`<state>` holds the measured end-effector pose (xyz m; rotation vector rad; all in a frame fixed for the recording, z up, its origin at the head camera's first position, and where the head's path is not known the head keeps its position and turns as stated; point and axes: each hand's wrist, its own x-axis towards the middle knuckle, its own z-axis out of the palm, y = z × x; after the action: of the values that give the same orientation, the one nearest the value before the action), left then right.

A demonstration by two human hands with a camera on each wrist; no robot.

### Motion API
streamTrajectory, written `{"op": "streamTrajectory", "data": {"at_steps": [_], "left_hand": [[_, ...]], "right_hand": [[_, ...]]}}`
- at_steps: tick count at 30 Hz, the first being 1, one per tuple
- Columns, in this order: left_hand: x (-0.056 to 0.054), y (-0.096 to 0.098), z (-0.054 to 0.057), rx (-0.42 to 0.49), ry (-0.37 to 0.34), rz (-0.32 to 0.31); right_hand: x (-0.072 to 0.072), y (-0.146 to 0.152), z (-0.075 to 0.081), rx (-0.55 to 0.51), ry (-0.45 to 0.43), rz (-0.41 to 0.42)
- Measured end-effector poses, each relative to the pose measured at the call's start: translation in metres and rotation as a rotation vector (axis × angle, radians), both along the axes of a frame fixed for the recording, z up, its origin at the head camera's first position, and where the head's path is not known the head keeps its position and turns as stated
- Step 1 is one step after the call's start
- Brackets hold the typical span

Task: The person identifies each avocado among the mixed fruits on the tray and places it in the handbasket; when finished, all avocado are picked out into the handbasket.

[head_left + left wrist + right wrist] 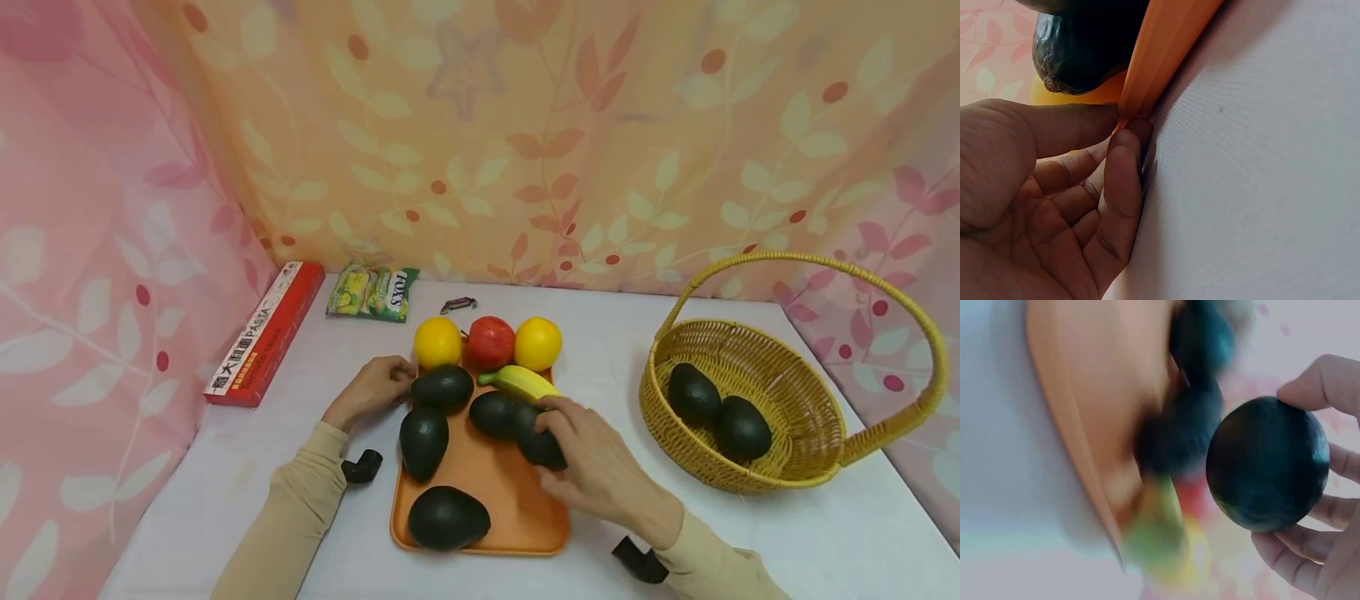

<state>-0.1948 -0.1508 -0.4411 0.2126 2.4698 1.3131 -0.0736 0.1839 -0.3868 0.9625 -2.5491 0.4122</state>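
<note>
My right hand (600, 458) grips a dark avocado (540, 440) over the right side of an orange tray (517, 500). In the right wrist view, thumb and fingers curve round that avocado (1267, 464). My left hand (373, 390) is at the tray's far left edge; in the left wrist view its thumb and fingers pinch the orange rim (1160, 50). Several more avocados lie on the tray, one (448, 518) near its front edge and another (442, 387) by the left hand. Behind the held avocado is a banana (525, 383). A red apple (491, 342) sits between two yellow round fruits (537, 343) at the back.
A wicker basket (652, 408) with a tall handle and two avocados (741, 428) inside stands on the right. To the left lie a red pasta box (264, 333) and a green snack packet (372, 292). A small wrapped candy (458, 305) is behind the fruit.
</note>
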Motion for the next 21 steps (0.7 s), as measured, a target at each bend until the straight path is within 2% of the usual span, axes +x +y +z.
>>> {"op": "streamTrajectory", "data": {"at_steps": [3, 7, 10, 13, 16, 21], "left_hand": [[-0.001, 0.0, 0.001, 0.0, 0.014, -0.004], [-0.002, 0.001, 0.0, -0.009, 0.006, -0.004], [-0.002, 0.001, 0.0, -0.008, -0.001, -0.001], [-0.003, 0.001, 0.001, -0.005, 0.0, 0.0], [-0.003, 0.001, 0.0, -0.007, -0.001, -0.001], [-0.002, 0.001, -0.002, -0.009, -0.002, -0.007]], "right_hand": [[-0.007, 0.04, 0.018, -0.106, 0.047, -0.162], [-0.012, 0.103, 0.037, -0.249, 0.055, -0.45], [-0.013, 0.15, 0.043, -0.289, 0.002, -0.686], [-0.013, 0.19, 0.041, -0.222, -0.109, -0.863], [-0.013, 0.219, 0.033, -0.118, -0.235, -0.915], [-0.015, 0.241, 0.022, 0.049, -0.418, -0.854]]}}
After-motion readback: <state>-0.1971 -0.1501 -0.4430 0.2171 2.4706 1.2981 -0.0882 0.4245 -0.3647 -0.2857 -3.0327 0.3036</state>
